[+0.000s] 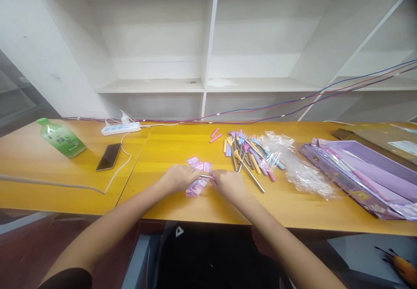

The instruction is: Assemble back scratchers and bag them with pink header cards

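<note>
My left hand [177, 178] and my right hand [228, 183] meet at the middle of the yellow table [163, 150], fingers curled. Between them runs a thin metal rod with a pink end [206, 176], pinched by both hands. Under and around it lie several small pink-purple cards [198, 167]. Just right of my right hand lies a pile of telescopic back scratchers [247, 152] with pastel handles and small claw heads. Two loose pink pieces [215, 135] lie behind the pile.
Crumpled clear plastic bags [293, 167] and a purple display box [361, 172] lie at the right. A dark phone [108, 156], white power strip [120, 128] and green bottle [61, 138] lie at the left. White shelves [205, 63] stand behind, with coloured wires.
</note>
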A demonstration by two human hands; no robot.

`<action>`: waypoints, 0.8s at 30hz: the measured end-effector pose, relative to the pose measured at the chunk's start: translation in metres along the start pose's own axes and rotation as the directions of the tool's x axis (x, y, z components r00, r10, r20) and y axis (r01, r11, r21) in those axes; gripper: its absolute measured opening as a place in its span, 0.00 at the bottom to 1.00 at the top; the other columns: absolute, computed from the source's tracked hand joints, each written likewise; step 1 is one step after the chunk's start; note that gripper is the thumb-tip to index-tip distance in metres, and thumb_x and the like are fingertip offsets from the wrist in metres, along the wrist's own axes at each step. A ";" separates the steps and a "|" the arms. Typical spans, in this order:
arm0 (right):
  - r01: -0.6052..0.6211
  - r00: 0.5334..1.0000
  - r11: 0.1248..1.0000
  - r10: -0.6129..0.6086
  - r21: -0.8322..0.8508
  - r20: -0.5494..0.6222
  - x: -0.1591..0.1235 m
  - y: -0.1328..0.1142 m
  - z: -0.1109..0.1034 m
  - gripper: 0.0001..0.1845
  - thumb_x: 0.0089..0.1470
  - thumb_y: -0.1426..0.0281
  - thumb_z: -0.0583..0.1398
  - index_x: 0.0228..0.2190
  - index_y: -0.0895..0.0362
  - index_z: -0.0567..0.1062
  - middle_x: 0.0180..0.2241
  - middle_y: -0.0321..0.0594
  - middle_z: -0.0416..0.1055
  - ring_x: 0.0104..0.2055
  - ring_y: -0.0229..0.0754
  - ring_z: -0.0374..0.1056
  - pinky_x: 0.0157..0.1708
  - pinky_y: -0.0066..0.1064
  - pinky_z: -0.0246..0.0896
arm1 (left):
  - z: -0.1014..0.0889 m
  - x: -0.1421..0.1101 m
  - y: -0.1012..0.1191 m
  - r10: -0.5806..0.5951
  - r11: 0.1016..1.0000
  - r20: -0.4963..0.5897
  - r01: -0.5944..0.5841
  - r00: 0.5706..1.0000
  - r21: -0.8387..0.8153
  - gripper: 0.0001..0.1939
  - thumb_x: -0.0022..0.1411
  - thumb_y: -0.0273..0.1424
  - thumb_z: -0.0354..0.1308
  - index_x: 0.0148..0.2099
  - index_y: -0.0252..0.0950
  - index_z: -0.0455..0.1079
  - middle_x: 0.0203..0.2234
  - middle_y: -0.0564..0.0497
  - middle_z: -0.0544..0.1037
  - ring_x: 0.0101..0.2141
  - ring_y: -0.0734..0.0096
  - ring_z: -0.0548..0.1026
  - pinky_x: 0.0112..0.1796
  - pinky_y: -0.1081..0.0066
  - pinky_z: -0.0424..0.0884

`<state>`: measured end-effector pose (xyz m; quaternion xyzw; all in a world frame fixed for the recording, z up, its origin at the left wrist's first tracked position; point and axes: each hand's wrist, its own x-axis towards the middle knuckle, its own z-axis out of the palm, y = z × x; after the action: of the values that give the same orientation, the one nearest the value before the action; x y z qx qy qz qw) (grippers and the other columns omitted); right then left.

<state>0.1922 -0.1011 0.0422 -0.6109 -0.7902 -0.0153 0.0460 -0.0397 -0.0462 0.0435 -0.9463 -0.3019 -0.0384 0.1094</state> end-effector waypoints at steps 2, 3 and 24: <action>-0.036 0.999 0.999 0.036 -0.007 -0.010 -0.011 0.035 -0.012 0.17 0.68 0.67 0.52 0.33 0.52 0.78 0.34 0.44 0.81 0.34 0.47 0.75 0.29 0.32 0.47 | -0.009 -0.015 -0.026 -0.038 0.999 -0.005 0.038 0.999 0.007 0.13 0.77 0.36 0.48 0.42 0.38 0.71 0.32 0.46 0.81 0.28 0.66 0.74 0.26 0.68 0.57; -0.072 0.997 0.997 0.072 -0.014 -0.024 -0.019 0.061 -0.017 0.16 0.67 0.69 0.52 0.31 0.53 0.77 0.33 0.47 0.80 0.34 0.48 0.75 0.29 0.33 0.48 | -0.013 -0.027 -0.043 -0.075 0.997 -0.010 0.075 0.997 0.011 0.13 0.77 0.34 0.48 0.41 0.38 0.71 0.31 0.46 0.81 0.28 0.66 0.74 0.26 0.69 0.57; -0.296 0.918 0.945 0.322 0.141 -0.232 -0.122 0.247 0.021 0.12 0.52 0.56 0.56 0.20 0.43 0.65 0.26 0.50 0.72 0.31 0.54 0.72 0.33 0.44 0.57 | -0.007 -0.126 -0.104 -0.109 0.986 -0.013 0.110 0.994 0.124 0.20 0.79 0.41 0.45 0.37 0.38 0.69 0.27 0.50 0.77 0.26 0.69 0.72 0.27 0.70 0.55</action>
<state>0.4603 -0.1546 0.0018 -0.7179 -0.6713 -0.0444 0.1790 -0.2032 -0.0361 0.0522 -0.9195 -0.3550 -0.0284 0.1666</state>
